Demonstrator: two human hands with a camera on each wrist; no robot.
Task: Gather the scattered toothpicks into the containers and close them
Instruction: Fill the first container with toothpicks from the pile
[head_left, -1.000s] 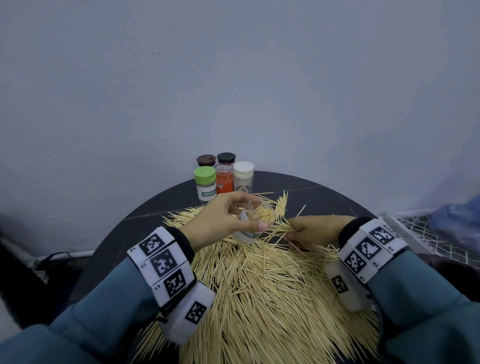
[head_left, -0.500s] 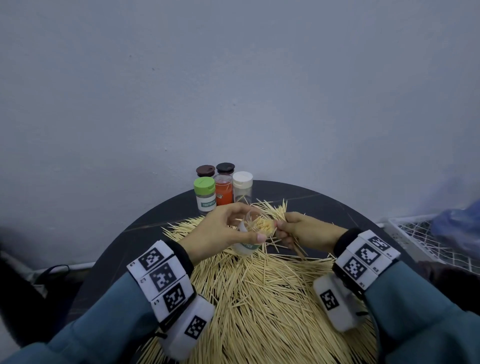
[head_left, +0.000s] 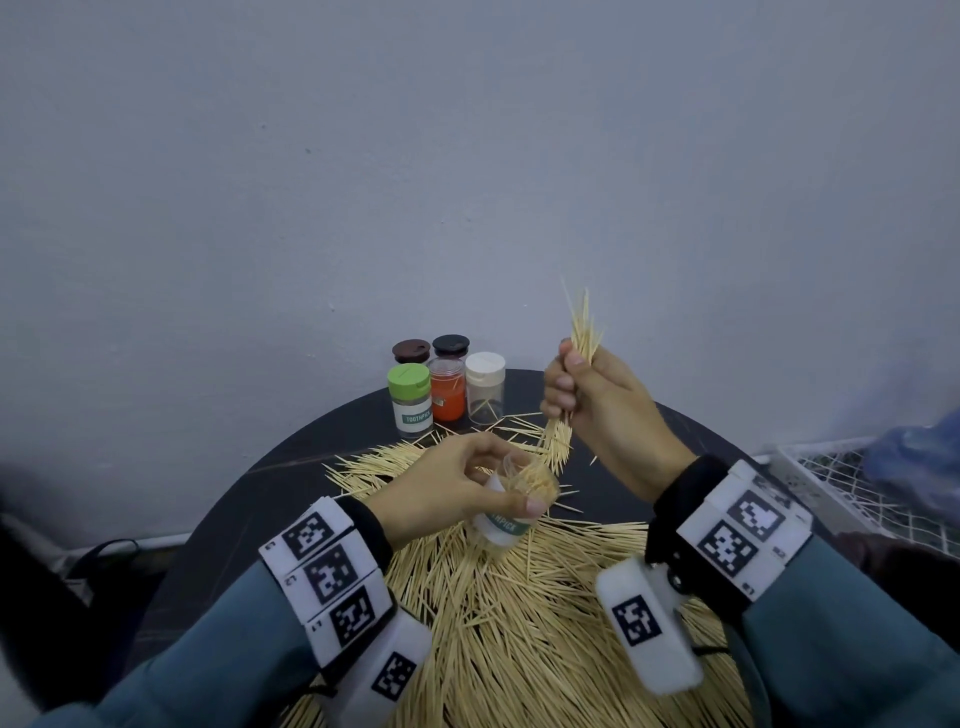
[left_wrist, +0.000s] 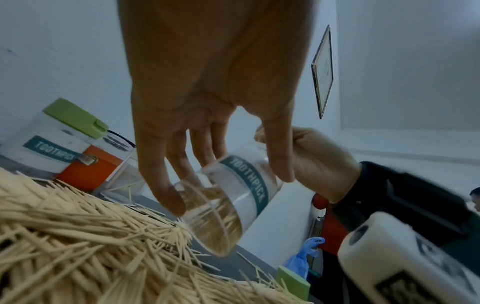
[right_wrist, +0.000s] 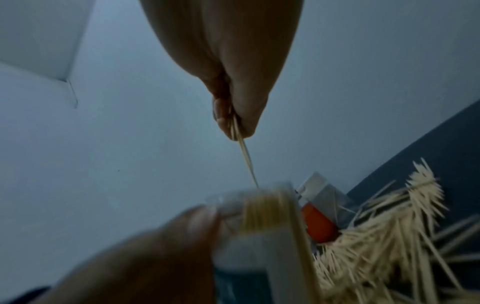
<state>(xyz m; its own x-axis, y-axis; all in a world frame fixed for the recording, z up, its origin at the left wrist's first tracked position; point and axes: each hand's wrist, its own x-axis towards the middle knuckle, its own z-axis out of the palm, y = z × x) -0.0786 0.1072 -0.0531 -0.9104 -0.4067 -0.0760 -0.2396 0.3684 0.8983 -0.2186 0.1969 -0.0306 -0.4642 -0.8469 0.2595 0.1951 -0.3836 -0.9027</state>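
Wooden toothpicks (head_left: 519, 623) lie heaped over the dark round tabletop (head_left: 218, 525), and the right hand (head_left: 597, 410) clenches a bundle of them (head_left: 582, 332) raised above the heap, its lower tips just over the mouth of a clear jar (head_left: 511, 506). The left hand (head_left: 447, 493) grasps that tilted jar, labelled TOOTHPICK and partly filled, between thumb and fingers above the pile. At the tabletop's far edge stand a green-lidded jar (head_left: 410, 400), an orange jar (head_left: 448, 389) and a white-lidded jar (head_left: 485, 387), with two dark lids (head_left: 431, 348) behind them.

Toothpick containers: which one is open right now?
The clear TOOTHPICK-labelled container gripped by the left hand; it is lidless and tilted. Those at the table's back are capped.
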